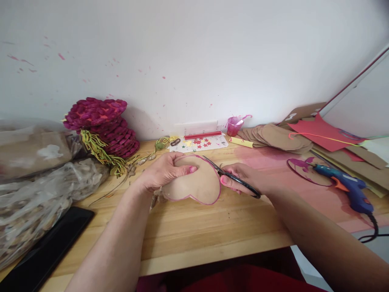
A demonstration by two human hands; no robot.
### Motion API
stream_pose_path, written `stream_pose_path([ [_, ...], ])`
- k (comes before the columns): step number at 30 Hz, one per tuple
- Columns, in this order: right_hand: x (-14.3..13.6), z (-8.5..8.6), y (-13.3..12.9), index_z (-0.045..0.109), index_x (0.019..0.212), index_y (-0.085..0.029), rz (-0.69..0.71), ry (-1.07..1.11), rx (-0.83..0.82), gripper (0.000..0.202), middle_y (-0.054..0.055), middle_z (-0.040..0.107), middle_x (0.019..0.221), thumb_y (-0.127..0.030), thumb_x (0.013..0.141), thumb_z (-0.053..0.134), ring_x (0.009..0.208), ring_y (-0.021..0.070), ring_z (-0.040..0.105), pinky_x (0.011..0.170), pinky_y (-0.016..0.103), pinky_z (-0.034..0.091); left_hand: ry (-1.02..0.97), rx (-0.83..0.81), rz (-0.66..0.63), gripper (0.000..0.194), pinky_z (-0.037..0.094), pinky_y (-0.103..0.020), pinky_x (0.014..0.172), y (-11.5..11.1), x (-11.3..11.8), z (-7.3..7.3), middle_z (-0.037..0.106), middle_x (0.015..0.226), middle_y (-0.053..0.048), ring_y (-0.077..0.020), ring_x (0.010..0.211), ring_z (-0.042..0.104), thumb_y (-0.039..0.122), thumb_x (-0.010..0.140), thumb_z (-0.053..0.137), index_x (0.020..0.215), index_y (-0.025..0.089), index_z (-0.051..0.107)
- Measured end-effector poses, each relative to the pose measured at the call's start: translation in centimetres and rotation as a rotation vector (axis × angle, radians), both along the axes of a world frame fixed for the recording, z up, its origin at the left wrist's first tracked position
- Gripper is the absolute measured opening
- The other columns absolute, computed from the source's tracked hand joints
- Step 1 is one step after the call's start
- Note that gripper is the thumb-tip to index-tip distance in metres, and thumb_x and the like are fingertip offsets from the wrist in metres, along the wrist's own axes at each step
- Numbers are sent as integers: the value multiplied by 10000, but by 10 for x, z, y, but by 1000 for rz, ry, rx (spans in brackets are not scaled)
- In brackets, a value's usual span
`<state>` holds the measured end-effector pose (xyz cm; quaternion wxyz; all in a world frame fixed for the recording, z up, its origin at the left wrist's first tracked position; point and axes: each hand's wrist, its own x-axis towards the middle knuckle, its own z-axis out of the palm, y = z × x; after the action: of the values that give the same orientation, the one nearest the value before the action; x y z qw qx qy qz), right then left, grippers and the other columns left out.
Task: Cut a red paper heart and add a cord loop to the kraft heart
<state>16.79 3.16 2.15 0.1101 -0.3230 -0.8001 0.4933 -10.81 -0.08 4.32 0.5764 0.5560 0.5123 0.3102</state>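
Observation:
My left hand (165, 172) grips a heart-shaped piece of tan cardboard (197, 184) by its left side, thumb on top. A magenta line runs round the cardboard's rim. In my right hand (238, 176) is a pair of dark scissors (238, 181), my fingers closed round the handles. The blades reach up and left along the far right edge of the heart, touching or very close to it. Both hands are above the wooden table (219, 231), near its middle. Part of the left fingers is hidden under the cardboard.
At left stand stacked magenta pieces (106, 125), a plastic bag (69, 194) and a black flat object (48, 247). Behind lie star cutouts (202, 142) and a pink-stained cup (234, 126). Cardboard shapes (279, 138), red sheets (328, 132) and a blue glue gun (349, 188) are at right.

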Motion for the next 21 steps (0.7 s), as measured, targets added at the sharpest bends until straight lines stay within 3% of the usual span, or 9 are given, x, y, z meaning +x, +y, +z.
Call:
stream_pose_path([
  [16, -4, 9, -4, 428, 689, -197, -17, -61, 70, 515, -40, 353, 657, -669, 843, 566, 601, 114, 337, 546, 256, 229, 43, 25, -58, 440, 473, -236, 626, 1, 0, -3, 732, 937, -54, -153, 729, 626, 465, 703, 803, 1029, 180, 725],
  [21, -6, 8, -5, 369, 657, -201, -29, -57, 59, 523, -42, 270, 673, -640, 847, 581, 614, 110, 297, 557, 263, 214, 60, 36, -50, 449, 473, -240, 620, 1, -1, -4, 729, 921, -50, -158, 726, 627, 463, 705, 802, 1048, 185, 717],
])
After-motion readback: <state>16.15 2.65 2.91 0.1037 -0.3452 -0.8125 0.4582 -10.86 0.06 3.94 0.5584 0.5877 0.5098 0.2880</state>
